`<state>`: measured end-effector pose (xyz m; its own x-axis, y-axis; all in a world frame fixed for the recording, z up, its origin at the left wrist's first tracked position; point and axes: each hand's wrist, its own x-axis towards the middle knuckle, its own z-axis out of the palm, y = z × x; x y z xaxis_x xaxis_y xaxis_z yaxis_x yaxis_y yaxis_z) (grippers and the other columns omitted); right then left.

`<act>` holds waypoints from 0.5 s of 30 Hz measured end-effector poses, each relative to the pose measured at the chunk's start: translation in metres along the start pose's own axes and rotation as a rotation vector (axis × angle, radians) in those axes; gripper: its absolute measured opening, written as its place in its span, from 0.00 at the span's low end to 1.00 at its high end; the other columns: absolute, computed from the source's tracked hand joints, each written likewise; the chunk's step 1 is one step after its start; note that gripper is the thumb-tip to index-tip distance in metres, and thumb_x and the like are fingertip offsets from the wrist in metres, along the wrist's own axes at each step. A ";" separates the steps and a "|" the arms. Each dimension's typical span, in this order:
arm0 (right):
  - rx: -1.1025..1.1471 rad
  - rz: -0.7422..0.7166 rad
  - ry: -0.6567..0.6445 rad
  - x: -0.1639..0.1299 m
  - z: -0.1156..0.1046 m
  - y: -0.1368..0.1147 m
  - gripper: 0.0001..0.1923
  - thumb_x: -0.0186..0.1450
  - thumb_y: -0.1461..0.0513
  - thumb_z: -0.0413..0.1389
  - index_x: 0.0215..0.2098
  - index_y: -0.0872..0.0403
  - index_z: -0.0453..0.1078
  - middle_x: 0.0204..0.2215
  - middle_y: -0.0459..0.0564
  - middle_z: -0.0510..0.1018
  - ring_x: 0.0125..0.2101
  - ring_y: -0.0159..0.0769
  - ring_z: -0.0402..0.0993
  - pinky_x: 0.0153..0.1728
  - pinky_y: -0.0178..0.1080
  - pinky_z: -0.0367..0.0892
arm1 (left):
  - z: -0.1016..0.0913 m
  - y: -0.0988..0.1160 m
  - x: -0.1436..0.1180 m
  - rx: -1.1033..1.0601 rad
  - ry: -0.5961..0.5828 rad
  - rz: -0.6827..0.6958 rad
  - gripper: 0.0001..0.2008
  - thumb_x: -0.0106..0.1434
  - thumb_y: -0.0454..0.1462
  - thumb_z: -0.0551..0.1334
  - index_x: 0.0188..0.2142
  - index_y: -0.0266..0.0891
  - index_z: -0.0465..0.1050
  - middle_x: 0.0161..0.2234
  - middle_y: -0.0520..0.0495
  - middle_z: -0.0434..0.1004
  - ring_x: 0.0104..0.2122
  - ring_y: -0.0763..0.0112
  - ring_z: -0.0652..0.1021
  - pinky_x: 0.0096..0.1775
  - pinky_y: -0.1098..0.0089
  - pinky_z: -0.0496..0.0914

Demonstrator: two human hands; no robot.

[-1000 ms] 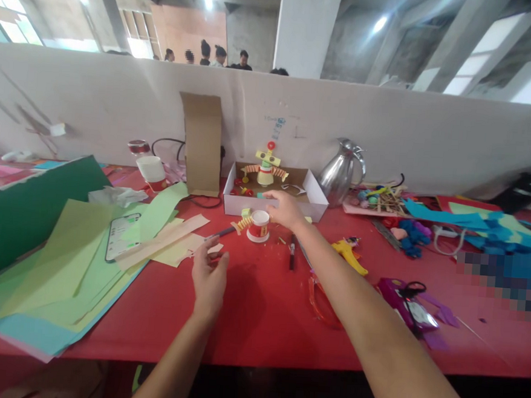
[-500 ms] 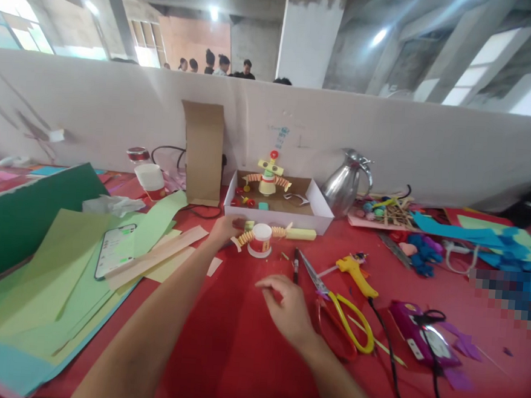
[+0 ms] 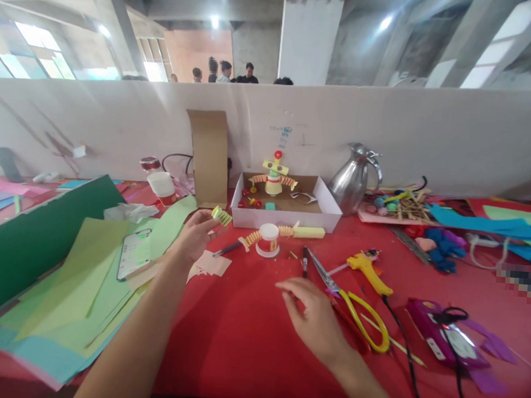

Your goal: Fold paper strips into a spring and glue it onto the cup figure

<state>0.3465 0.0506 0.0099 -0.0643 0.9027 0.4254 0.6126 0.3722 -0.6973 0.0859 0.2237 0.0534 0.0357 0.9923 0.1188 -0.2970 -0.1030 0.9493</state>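
My left hand [image 3: 194, 237] is raised over the red table [image 3: 247, 337] and pinches a small folded green-yellow paper piece [image 3: 221, 215] between thumb and fingers. My right hand [image 3: 314, 320] hovers low over the table with its fingers loosely apart and nothing in it, just left of the yellow-handled scissors [image 3: 358, 305]. Between the hands stands a small paper-cup figure [image 3: 268, 240] with accordion paper arms. Behind it a white cardboard box [image 3: 287, 215] holds a second paper figure [image 3: 274, 178].
Green and blue paper sheets [image 3: 73, 282] with a phone [image 3: 134, 253] on them lie at the left. A yellow glue gun [image 3: 369, 270], a black marker [image 3: 305, 262], a purple device [image 3: 446, 342] with cables, a steel jug [image 3: 355, 180] and craft scraps lie at the right. A white partition [image 3: 433, 138] backs the table.
My left hand reached to the box front, then drew back left holding the folded paper piece. My right hand pulled back from the cup figure to the near table beside the scissors.
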 end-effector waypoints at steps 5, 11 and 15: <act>-0.568 0.105 0.006 -0.041 -0.047 0.035 0.19 0.67 0.64 0.49 0.54 0.55 0.70 0.45 0.58 0.77 0.45 0.51 0.73 0.47 0.53 0.69 | 0.021 0.009 -0.065 -0.423 -0.113 -0.184 0.13 0.57 0.29 0.65 0.42 0.40 0.72 0.38 0.49 0.80 0.39 0.68 0.81 0.44 0.66 0.77; -0.811 0.171 -0.071 -0.072 -0.067 0.072 0.21 0.67 0.65 0.50 0.57 0.61 0.68 0.45 0.64 0.76 0.46 0.52 0.74 0.48 0.51 0.70 | 0.071 -0.016 -0.106 -0.615 -0.103 -0.378 0.13 0.65 0.31 0.60 0.49 0.38 0.71 0.44 0.42 0.80 0.47 0.63 0.80 0.48 0.70 0.76; -0.731 0.231 -0.104 -0.066 -0.065 0.075 0.22 0.67 0.66 0.49 0.58 0.62 0.67 0.46 0.65 0.76 0.44 0.51 0.77 0.43 0.49 0.72 | 0.087 -0.026 -0.113 -0.702 -0.072 -0.513 0.11 0.66 0.33 0.60 0.47 0.35 0.71 0.41 0.40 0.81 0.46 0.61 0.81 0.43 0.72 0.78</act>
<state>0.4476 0.0048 -0.0330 0.0767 0.9691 0.2344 0.9817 -0.0322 -0.1877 0.1728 0.1086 0.0405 0.3793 0.8951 -0.2343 -0.7460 0.4456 0.4949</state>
